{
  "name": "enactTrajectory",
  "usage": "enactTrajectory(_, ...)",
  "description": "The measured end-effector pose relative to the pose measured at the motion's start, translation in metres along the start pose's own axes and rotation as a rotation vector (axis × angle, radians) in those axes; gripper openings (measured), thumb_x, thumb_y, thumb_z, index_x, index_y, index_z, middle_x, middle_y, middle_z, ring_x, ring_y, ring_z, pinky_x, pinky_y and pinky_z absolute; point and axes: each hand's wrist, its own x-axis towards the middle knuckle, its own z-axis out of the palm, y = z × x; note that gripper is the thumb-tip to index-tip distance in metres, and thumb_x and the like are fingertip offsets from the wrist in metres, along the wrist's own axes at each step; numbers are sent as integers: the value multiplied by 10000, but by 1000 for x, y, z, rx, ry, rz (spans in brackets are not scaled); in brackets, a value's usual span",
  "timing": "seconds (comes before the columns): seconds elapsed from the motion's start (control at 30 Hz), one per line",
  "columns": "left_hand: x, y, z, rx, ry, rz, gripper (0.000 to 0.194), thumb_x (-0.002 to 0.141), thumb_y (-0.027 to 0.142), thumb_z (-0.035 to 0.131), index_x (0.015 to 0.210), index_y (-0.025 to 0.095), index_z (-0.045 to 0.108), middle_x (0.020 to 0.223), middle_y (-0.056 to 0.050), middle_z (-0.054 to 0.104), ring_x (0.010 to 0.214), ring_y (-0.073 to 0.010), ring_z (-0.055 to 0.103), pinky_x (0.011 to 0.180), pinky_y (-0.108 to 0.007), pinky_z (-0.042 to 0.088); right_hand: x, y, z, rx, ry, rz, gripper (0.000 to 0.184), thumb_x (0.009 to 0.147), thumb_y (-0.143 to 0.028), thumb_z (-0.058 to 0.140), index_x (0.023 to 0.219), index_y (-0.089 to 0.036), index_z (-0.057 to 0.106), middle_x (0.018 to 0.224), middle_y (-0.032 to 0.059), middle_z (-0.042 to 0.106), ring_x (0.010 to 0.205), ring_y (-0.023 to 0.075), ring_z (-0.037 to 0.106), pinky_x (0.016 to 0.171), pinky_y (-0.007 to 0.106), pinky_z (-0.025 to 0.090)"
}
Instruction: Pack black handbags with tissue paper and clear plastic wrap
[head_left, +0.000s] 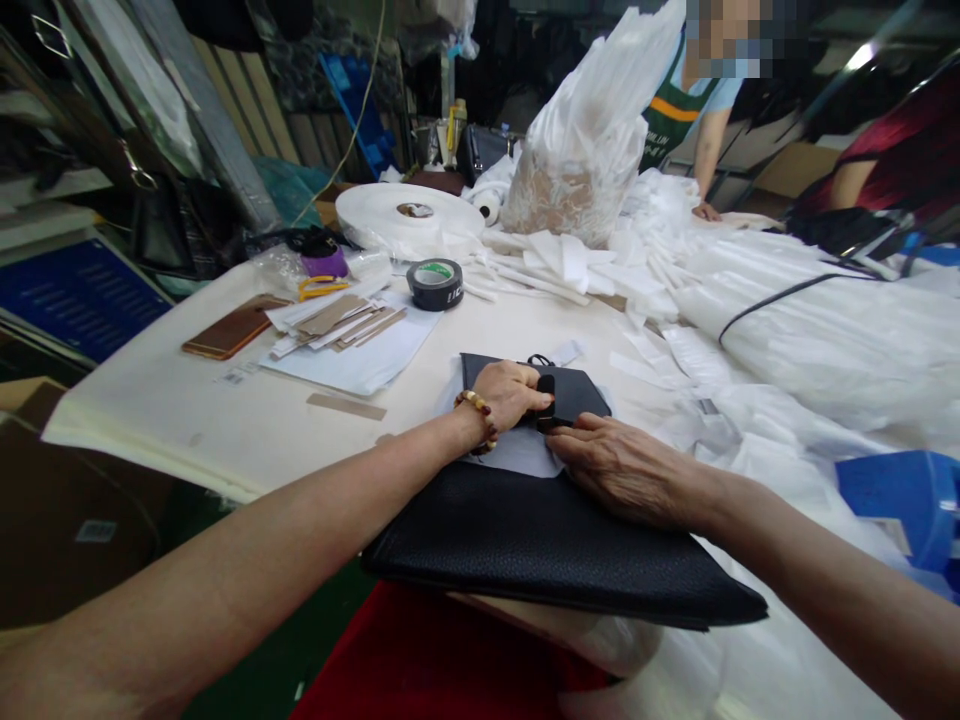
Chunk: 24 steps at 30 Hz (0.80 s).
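A black grained leather bag (555, 550) lies flat at the table's near edge, its lower end jutting over. Its smooth black flap or panel (585, 392) rests farther up, with a thin whitish sheet (517, 458) beneath. My left hand (504, 392), with a beaded bracelet at the wrist, is closed on a short black strap tab (546, 392) that stands up from the panel. Against the near edge of that panel my right hand (626, 468) is closed, its fingertips close to the tab's base; the fingers partly hide what they pinch. A small black cord loop (540, 360) shows behind.
On the table (165, 400) are a phone in a brown case (229, 330), paper strips (341, 322), black tape (435, 285) and a large white roll (375, 215). Plastic wrapping (840, 330) piles up on the right, near a blue bin (900, 490). Another person stands across the table.
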Motion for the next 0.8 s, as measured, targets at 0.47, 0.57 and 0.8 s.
enactTrajectory(0.47, 1, 2, 1, 96, -64, 40, 251, 661, 286, 585, 490, 154, 457, 465, 53, 396, 484, -92, 350, 490, -244, 219, -4, 5, 8, 111, 30, 91, 225, 903, -135, 339, 882, -145, 563, 828, 64, 604, 797, 196, 499, 740, 297, 385)
enactTrajectory(0.57, 3, 3, 3, 122, -68, 47, 247, 660, 276, 588, 493, 152, 454, 470, 51, 401, 487, -93, 352, 489, -244, 220, -5, 6, 10, 99, 30, 111, 221, 906, -149, 347, 887, -144, 567, 824, 65, 609, 800, 194, 499, 743, 289, 383)
enactTrajectory(0.8, 2, 11, 7, 293, -105, 104, 244, 671, 235, 598, 483, 153, 466, 468, 53, 393, 502, -98, 365, 499, -252, 209, -5, 4, 9, 111, 30, 90, 190, 884, -115, 398, 858, -121, 587, 851, 66, 607, 791, 179, 510, 756, 277, 381)
